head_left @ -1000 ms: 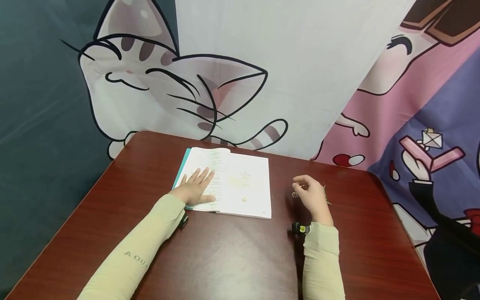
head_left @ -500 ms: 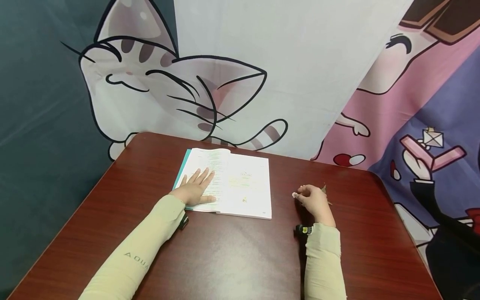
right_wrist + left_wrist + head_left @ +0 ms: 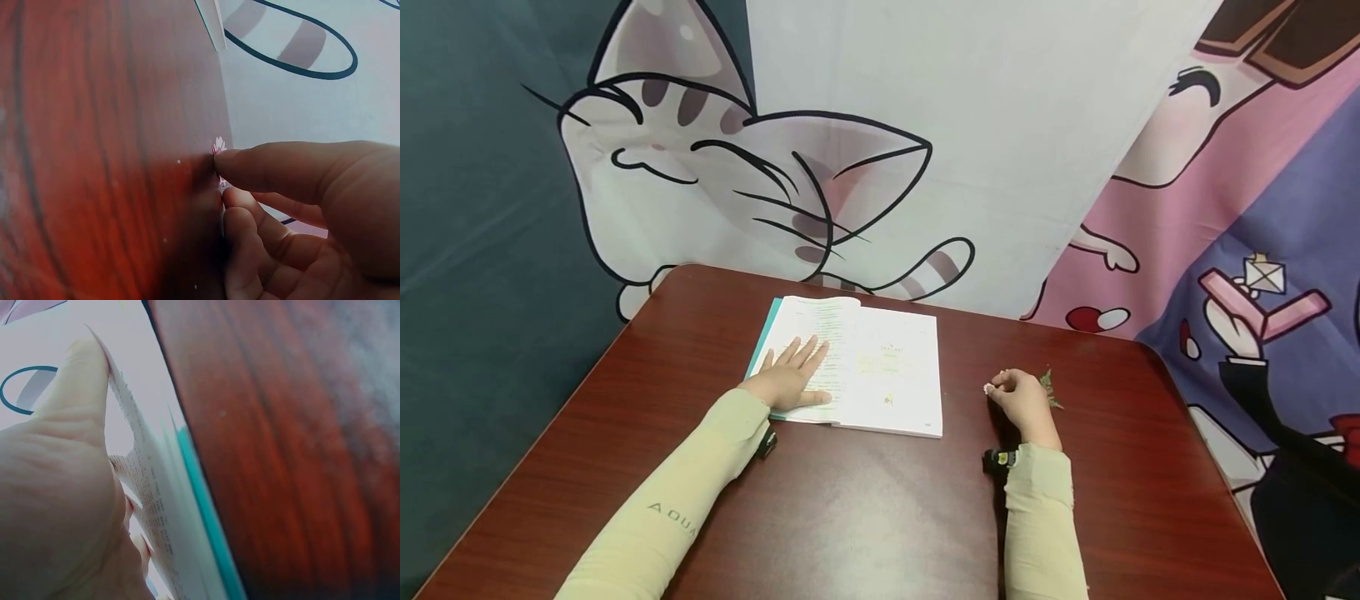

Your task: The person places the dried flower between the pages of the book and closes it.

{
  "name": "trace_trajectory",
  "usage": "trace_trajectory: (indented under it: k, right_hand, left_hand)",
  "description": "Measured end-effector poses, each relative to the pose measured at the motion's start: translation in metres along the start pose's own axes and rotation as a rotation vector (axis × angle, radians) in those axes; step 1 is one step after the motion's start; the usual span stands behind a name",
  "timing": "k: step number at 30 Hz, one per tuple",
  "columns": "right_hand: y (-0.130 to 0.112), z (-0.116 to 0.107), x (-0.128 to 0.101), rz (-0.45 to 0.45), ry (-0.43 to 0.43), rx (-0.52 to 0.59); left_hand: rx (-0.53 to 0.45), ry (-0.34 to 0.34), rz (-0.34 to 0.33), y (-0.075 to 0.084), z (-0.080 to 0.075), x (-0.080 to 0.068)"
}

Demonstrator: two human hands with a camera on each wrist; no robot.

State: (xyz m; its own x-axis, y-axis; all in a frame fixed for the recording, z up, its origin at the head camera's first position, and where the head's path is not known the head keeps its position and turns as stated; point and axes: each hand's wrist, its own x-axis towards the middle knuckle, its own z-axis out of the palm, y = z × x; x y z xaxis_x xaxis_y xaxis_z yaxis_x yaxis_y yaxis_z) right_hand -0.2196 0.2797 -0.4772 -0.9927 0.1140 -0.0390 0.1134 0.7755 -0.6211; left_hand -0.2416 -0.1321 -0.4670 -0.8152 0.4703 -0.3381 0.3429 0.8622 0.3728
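An open book (image 3: 898, 408) with a teal cover lies on the brown table. My left hand (image 3: 786, 383) rests flat on its left page, fingers spread; in the left wrist view the thumb (image 3: 78, 381) lies along the paper. To the right of the book, low over the table, my right hand (image 3: 1026, 404) pinches a small pinkish-white flower (image 3: 219, 145) between thumb and fingers, the other fingers curled under. Part of the flower is hidden behind the thumb. A green fern-like leaf (image 3: 1049, 387) lies just beyond the right hand, partly covered by it.
The table (image 3: 865, 517) has its far edge close to a hanging cloth (image 3: 1000, 167) printed with a cartoon cat. A dark wrist camera (image 3: 1000, 460) sits at the right wrist, close over the tabletop. Tiny pale specks dot the wood in the right wrist view.
My right hand has come down and its thumb and fingers have closed on the flower, then shifted slightly left, showing more of the leaf. The left hand stays still on the page.
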Motion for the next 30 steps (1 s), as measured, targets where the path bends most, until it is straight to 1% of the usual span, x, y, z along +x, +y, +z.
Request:
trace_trajectory:
  k: [10, 18, 26, 30]
  right_hand:
    - [0.0008, 0.0004, 0.0005, 0.012, -0.007, 0.009]
    - [0.0027, 0.0001, -0.0008, 0.003, 0.012, 0.024]
    - [0.0022, -0.0006, -0.001, -0.005, 0.005, 0.024]
    - [0.0003, -0.0002, -0.0012, -0.009, 0.006, 0.05]
  left_hand:
    - [0.008, 0.004, -0.002, -0.0012, 0.001, 0.001]
    - [0.001, 0.004, 0.0, -0.0007, 0.0009, 0.0009]
    - [0.002, 0.004, -0.004, 0.0006, -0.0006, -0.0004]
    - [-0.003, 0.005, -0.003, 0.001, -0.0013, -0.0011]
